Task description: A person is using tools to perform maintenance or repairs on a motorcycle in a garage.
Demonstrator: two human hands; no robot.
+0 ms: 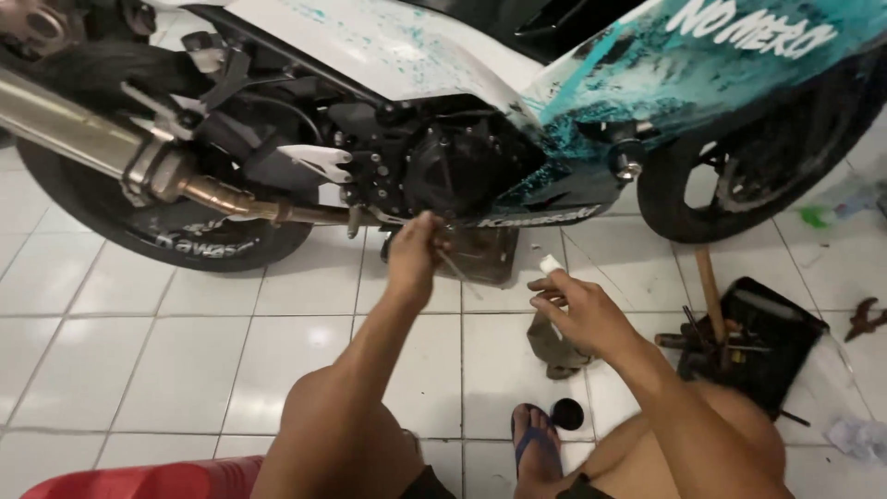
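Below the engine case, your left hand [413,251] pinches a thin metal tool [455,268], stiff and slippery; grip it near the shank. Right of it, your right hand [582,312] pinches a small white tube [551,265], light and soft-walled.

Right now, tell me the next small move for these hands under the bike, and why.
Probably steady the left hand and guide its thin tool toward the underside of the engine. That hand is raised close below the engine with the tool pinched in its fingers, while the right hand hangs lower, holding a small white object away from the motorcycle.
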